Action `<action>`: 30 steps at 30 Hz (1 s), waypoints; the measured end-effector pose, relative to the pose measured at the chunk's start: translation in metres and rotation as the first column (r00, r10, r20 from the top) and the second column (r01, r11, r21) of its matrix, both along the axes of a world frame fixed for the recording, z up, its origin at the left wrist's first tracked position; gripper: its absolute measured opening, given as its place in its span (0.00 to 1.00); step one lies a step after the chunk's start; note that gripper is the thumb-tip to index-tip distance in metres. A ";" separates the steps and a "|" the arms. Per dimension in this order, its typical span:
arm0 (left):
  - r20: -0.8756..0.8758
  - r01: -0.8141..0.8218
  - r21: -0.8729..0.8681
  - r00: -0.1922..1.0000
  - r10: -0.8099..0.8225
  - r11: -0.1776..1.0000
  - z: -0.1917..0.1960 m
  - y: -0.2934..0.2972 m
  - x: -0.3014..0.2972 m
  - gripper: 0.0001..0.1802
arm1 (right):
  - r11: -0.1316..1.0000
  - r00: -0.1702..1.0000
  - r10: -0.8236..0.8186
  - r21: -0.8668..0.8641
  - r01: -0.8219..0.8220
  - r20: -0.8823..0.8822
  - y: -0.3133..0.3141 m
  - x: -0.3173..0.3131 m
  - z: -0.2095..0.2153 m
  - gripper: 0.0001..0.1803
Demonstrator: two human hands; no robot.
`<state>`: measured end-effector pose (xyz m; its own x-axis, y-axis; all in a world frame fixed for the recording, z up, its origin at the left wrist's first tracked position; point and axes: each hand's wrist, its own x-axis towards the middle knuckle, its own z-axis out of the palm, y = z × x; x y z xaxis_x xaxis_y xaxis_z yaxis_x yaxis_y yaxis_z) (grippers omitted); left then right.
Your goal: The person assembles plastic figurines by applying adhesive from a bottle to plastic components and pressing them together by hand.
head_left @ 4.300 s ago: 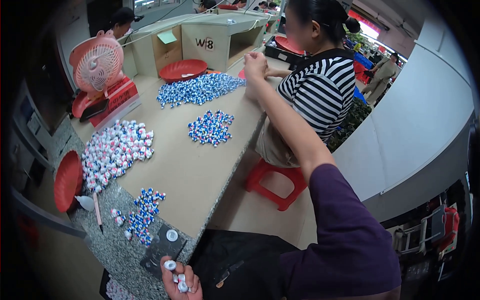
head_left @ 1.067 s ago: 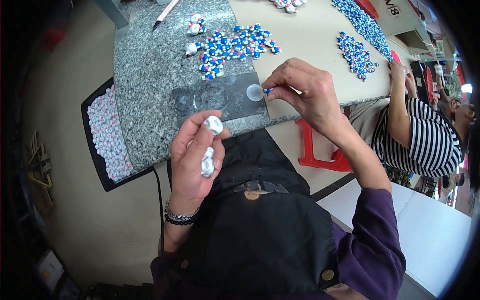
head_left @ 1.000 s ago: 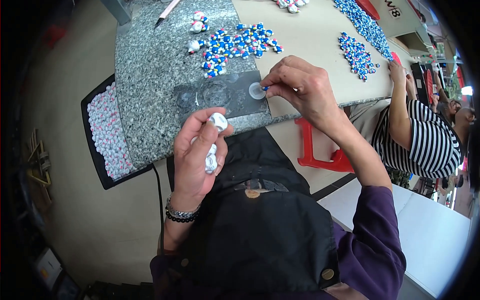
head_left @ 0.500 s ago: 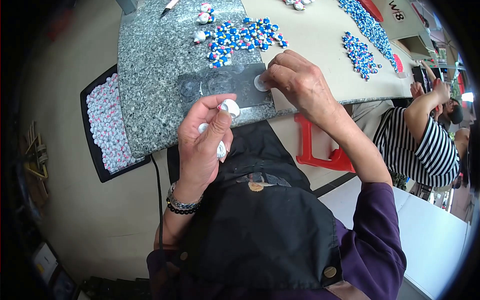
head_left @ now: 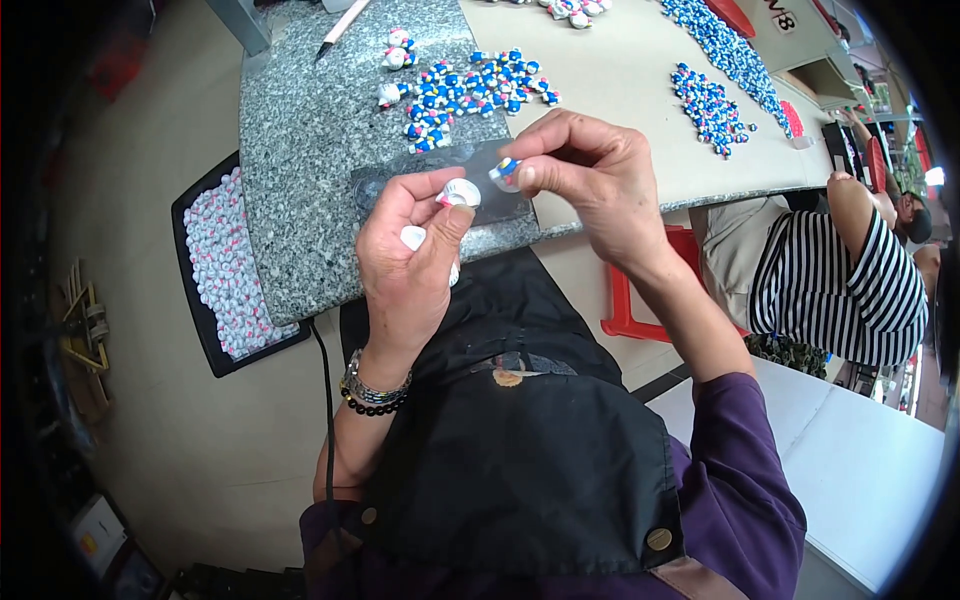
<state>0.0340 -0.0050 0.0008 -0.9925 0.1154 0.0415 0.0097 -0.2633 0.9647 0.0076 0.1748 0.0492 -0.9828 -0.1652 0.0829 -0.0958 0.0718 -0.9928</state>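
Note:
Between thumb and forefinger, my left hand [head_left: 405,270] pinches a small white hollow figurine head [head_left: 460,193] with a pink spot, its opening facing up. Another white piece [head_left: 413,238] sits in the same palm, and part of one more peeks out below the thumb. My right hand [head_left: 605,185] pinches a tiny blue-and-white figurine body [head_left: 505,168] with touches of yellow and pink. This body is close to the right of the head, apart from it. Beneath both hands lies a dark flat plate [head_left: 375,180] with round smudges, partly covered by them.
Loose blue-and-white bodies [head_left: 465,90] spread over the granite slab [head_left: 300,150] ahead, beside a few joined figurines [head_left: 398,48]. More piles [head_left: 708,105] lie at right. A black tray [head_left: 205,325] of white heads stands left. A person in stripes [head_left: 830,280] sits near a red stool [head_left: 625,315].
My right hand has left the plate's right edge and come nearer my left hand, with the tiny body now visible in its fingertips. My left hand still pinches the white head.

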 end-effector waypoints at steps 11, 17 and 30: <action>-0.313 -0.126 -0.327 0.950 0.019 0.936 0.008 0.001 -0.005 0.10 | 0.985 0.986 0.019 0.171 0.010 -0.168 -0.007 0.006 -0.013 0.05; -0.495 -0.243 -0.404 0.869 0.012 0.882 0.014 0.000 -0.015 0.09 | 0.989 0.986 0.018 0.146 0.006 -0.168 -0.010 -0.002 -0.009 0.06; -0.218 -0.227 -0.566 0.968 0.122 0.793 0.015 -0.058 -0.117 0.12 | 0.733 0.909 -0.093 0.590 0.338 -0.406 0.053 -0.095 -0.011 0.16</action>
